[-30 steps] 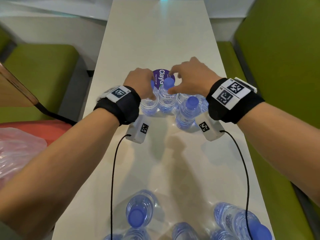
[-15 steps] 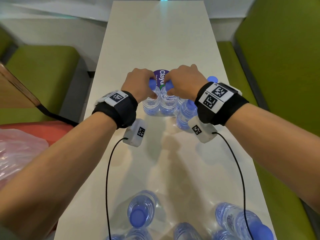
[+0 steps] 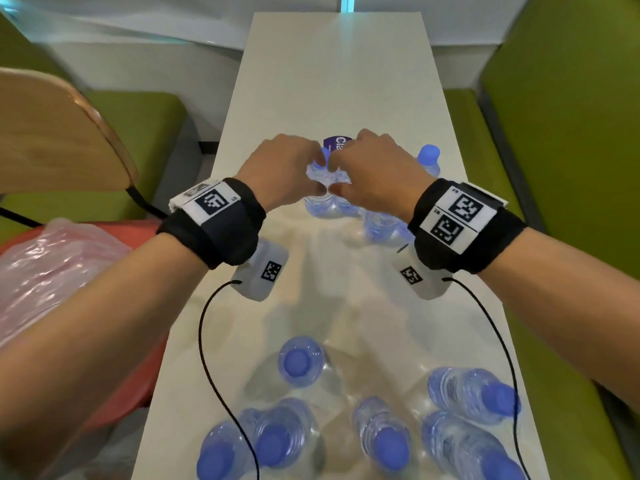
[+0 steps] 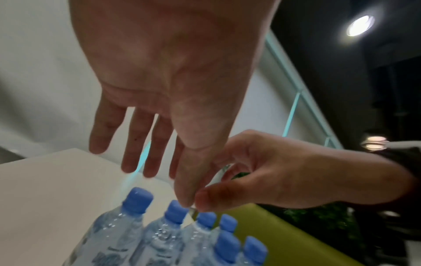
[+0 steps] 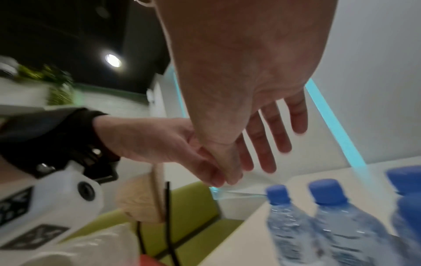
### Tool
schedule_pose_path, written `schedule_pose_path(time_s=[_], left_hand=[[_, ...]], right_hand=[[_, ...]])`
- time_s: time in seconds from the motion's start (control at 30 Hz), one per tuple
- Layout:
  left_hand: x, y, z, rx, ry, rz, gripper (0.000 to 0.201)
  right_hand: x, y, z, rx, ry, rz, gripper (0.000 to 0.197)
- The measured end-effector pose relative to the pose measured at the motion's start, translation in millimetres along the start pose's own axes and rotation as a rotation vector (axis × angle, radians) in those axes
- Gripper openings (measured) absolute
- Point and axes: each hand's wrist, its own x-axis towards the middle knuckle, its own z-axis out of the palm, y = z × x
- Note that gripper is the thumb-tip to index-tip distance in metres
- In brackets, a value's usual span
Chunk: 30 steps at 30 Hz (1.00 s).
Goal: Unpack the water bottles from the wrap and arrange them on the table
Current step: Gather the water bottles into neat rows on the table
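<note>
**Thumbs and forefingers pinch the wrap above the bottle caps**

The fingertips of the left hand and those of the right hand meet over the far pack of clear plastic water bottles with blue caps. Each hand pinches a fold of the thin transparent plastic wrap between thumb and forefinger, while the other fingers hang straight and spread, holding nothing. The wrap is stretched taut from the pinch toward the caps in the right wrist view. The pack stands upright at mid-length of the long white table, partly covering a round purple sticker. A further blue-capped bottle stands at the pack's right side; whether it is loose or wrapped cannot be told. Six loose upright bottles stand in a group at the near end of the table. Left of the table are a wooden chair and a crumpled pink plastic bag; green benches flank both sides.
</note>
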Motion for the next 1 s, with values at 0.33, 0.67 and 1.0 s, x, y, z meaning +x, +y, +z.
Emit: schedule_pose_path(time_s=[0.33,0.67,1.0], left_hand=[[-134.4,19.8,17.8,0.043,-0.296,0.093,0.03],[-184.3,39.2,58.7,0.196,-0.455,0.114,0.044],[-185.1,33.9,59.2,0.113,-0.355,0.072,0.027]], right_hand=[[-140.6,-60.2,-1.7,0.065,-0.255,0.04,0.035],[-229.6,-98.4,30.6,-0.017,-0.613,0.072,0.066],[-236.5,-99.8,37.5,0.155,-0.417,0.144,0.031]])
